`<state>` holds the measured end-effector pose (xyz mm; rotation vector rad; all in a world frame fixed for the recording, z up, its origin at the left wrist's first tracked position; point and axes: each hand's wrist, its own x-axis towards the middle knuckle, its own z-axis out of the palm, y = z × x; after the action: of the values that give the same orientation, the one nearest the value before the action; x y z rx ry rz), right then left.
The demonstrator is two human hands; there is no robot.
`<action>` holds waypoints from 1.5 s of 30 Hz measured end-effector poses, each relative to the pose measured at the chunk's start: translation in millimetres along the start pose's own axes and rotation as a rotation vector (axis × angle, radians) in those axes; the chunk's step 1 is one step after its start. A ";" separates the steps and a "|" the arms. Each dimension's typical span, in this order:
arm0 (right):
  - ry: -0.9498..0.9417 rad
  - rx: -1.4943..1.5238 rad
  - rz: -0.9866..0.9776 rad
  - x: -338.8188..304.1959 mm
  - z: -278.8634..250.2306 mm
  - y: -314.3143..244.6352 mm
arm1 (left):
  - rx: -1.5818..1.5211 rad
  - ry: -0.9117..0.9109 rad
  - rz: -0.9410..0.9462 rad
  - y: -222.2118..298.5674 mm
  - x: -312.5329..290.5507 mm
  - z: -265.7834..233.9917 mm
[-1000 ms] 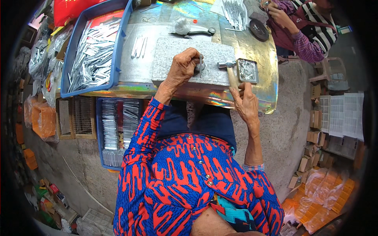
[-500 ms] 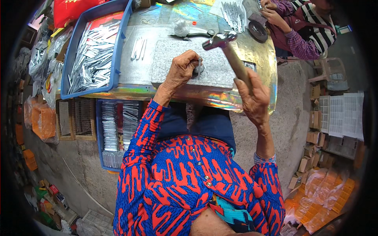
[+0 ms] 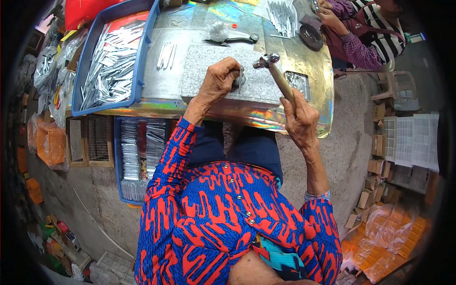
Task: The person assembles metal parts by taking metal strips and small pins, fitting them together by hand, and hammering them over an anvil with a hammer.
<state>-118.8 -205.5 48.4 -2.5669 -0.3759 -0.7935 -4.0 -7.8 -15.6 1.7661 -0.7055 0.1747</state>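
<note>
My right hand [image 3: 302, 119] is wrapped round the wooden handle of a ball-peen hammer [image 3: 280, 78], its shiny head over the right part of a grey stone block [image 3: 199, 71]. On the block, my left hand [image 3: 220, 80] pinches a thin silver metal strip [image 3: 241, 81], held on edge beside a small dark piece that the fingers partly hide. Left of the block, several similar metal strips [image 3: 166, 56] lie side by side on the table. A blue tray [image 3: 138, 71] heaped with loose metal strips stands farther left.
Pliers [image 3: 237, 39] and a crumpled plastic ball [image 3: 218, 31] lie behind the block. A strip pile [image 3: 281, 19] and black disc [image 3: 311, 37] sit far right, near a co-worker's hands [image 3: 327, 14]. A second blue crate [image 3: 119, 161] of stacked strips stands below the table edge.
The hammer head has come down closer to the block, and my right hand has shifted slightly left. My left hand stays nearly in place with the strip.
</note>
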 end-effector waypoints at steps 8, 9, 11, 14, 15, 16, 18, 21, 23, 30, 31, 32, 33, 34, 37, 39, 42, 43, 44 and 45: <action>-0.118 0.796 0.852 -34.3 26.8 11.1 | 0.012 -0.048 -0.037 7.5 4.6 -3.3; -0.142 0.838 0.868 -35.1 25.4 12.4 | -0.104 -0.041 -0.153 9.0 4.1 -4.6; -0.164 0.881 0.884 -35.9 22.5 15.2 | -0.282 0.024 -0.233 11.8 4.4 -4.7; -0.337 0.706 0.850 -37.2 17.7 20.6 | -0.306 0.045 -0.389 15.6 6.2 -10.3; -0.361 0.428 0.644 -39.5 16.4 23.7 | -0.384 0.085 -0.422 10.3 6.6 -7.7; -0.377 0.152 0.434 -41.2 15.8 25.5 | -0.385 0.082 -0.422 9.0 6.4 -7.0; -0.377 0.014 0.391 -31.4 10.6 18.6 | -0.666 0.119 -0.476 8.9 2.4 -12.5; -0.249 -0.073 0.315 -9.8 10.7 9.7 | -0.806 0.110 -0.522 13.5 -0.8 -15.6; -0.104 0.122 0.284 1.6 20.1 11.5 | -0.870 0.094 -0.570 19.8 -0.7 -13.4; -0.174 1.170 0.603 46.1 59.3 -26.4 | -0.956 0.042 -0.640 33.1 -7.2 -11.1; -0.131 1.211 0.581 48.0 63.5 -28.2 | -0.961 0.041 -0.647 35.2 -8.3 -11.9; -0.090 1.251 0.558 49.3 66.1 -29.7 | -0.967 0.042 -0.654 38.5 -8.9 -12.7; -0.057 1.318 0.601 50.1 66.1 -30.9 | -0.975 0.031 -0.639 44.5 -9.2 -14.1; -0.063 1.323 0.599 50.6 66.8 -32.1 | -0.973 0.038 -0.639 48.5 -9.0 -16.2; 0.005 1.621 0.603 51.5 66.6 -36.4 | -1.158 -0.101 -0.614 57.7 -6.7 -20.7; 0.018 1.689 0.598 53.1 67.1 -38.7 | -1.180 -0.118 -0.622 56.9 -10.1 -19.9; 0.141 1.716 0.677 58.6 66.6 -49.2 | -1.195 -0.166 -0.659 65.9 -12.6 -25.1; 0.091 1.808 0.641 57.5 66.4 -45.4 | -1.222 -0.235 -0.678 69.0 -14.3 -27.4; 0.035 1.901 0.601 57.3 66.3 -44.5 | -1.247 -0.300 -0.695 72.1 -16.6 -29.0; 0.016 1.944 0.604 59.2 64.6 -47.8 | -1.338 -0.327 -0.687 72.9 -19.1 -27.5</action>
<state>-58.8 -125.8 49.9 -0.7051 -0.1398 0.0155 -52.4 13.5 44.7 0.6267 -0.2375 -0.8837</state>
